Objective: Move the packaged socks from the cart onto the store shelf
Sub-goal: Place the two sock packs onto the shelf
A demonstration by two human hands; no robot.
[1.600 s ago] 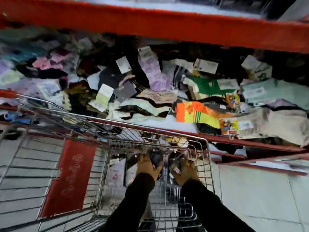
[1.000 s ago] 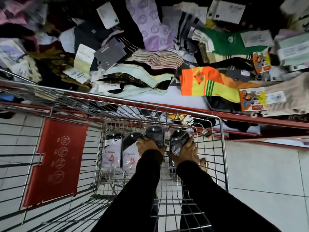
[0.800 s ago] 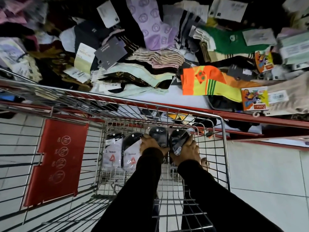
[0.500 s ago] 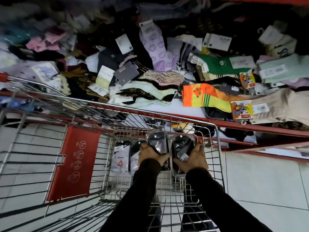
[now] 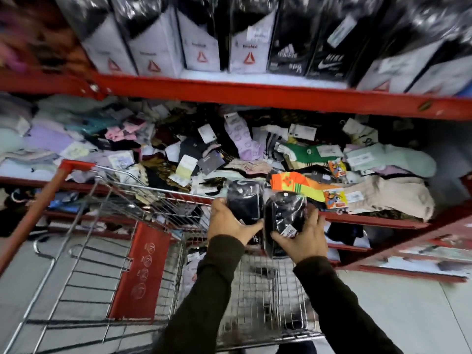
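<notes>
Packs of black socks in shiny clear plastic, one per hand, both held above the wire shopping cart (image 5: 143,200) and level with the front lip of the lower shelf. Left pack (image 5: 244,201) upright, dark and glossy, gripped from below and the side by the left hand (image 5: 228,223), fingers wrapped around its lower half. Right pack (image 5: 283,221) touching it, slightly lower and tilted, with a small white price sticker near the bottom, clasped by the right hand (image 5: 302,238) with fingers spread over its right edge and thumb across the front. Dark long sleeves (image 5: 204,290) on both arms.

Below, chrome wire basket with a red plastic handle (image 5: 76,164) and a red child-seat flap (image 5: 141,272) printed with round warning icons; something dark on the basket floor, too blurred to identify. Behind the packs, red metal lower shelf (image 5: 370,221) heaped with loose socks: lilac, green, bright orange-and-yellow (image 5: 296,186), beige, mint, many with white card tags. Above, red steel beam (image 5: 255,95) carrying a row of upright boxed sock packs (image 5: 201,47), white and black. Pale tiled floor (image 5: 398,315) to the right.
</notes>
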